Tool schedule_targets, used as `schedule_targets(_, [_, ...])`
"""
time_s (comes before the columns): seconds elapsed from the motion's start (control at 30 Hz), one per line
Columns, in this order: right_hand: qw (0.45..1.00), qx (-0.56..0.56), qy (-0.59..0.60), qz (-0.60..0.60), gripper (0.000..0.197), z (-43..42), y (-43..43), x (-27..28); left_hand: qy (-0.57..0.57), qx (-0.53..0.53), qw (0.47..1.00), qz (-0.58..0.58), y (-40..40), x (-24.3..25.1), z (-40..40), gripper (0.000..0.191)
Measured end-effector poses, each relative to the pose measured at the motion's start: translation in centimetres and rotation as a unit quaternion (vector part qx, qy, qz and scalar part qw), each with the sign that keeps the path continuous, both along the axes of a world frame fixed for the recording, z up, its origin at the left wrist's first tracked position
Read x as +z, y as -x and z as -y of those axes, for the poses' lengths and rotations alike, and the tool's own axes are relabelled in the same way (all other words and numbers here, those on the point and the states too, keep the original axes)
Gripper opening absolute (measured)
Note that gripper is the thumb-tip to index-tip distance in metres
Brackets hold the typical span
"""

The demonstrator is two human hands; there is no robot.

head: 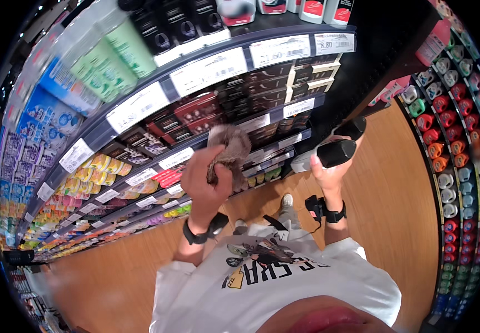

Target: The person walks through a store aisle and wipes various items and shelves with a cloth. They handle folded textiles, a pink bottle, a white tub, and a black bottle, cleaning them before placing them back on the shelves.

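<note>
My left hand (206,183) grips a crumpled brown-grey cloth (236,143), its thumb and fingers pinching the folds. The cloth hangs in front of the shelf with small dark boxes (198,109). To the right, my right hand (332,177) is wrapped around two containers held side by side. The nearer one has a black cap (338,152) and a white body (302,161); of the other, mainly its black top (353,127) shows. Both are held out over the floor, apart from the shelf.
Upper-shelf goods include green canisters (104,70), black boxes (179,25) and white-and-red bottles (313,10). Price tags line the shelf edge (242,62). Yellow tubs (98,170) fill lower left shelves. Across the wooden floor (390,179) stands a rack of coloured bottles (448,120).
</note>
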State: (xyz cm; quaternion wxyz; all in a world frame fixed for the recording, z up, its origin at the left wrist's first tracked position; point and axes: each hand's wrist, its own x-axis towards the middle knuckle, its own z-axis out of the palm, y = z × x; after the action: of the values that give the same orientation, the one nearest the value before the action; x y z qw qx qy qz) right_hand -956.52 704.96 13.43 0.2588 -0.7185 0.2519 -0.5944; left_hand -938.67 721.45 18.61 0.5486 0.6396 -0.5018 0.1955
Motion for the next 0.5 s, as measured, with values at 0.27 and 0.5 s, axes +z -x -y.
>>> schedule_targets(0.27, [0.979,0.202,0.006,-0.034,0.047,6.0,-1.4,0.4,0.102,0.096,0.975,0.174,2.5,10.8,9.4,0.017])
schedule_targets(0.5, [0.947,0.301,-0.069,-0.085,0.051,9.4,-1.8,-0.4,0.001,0.221,0.951,0.216,1.4,15.7,14.6,0.016])
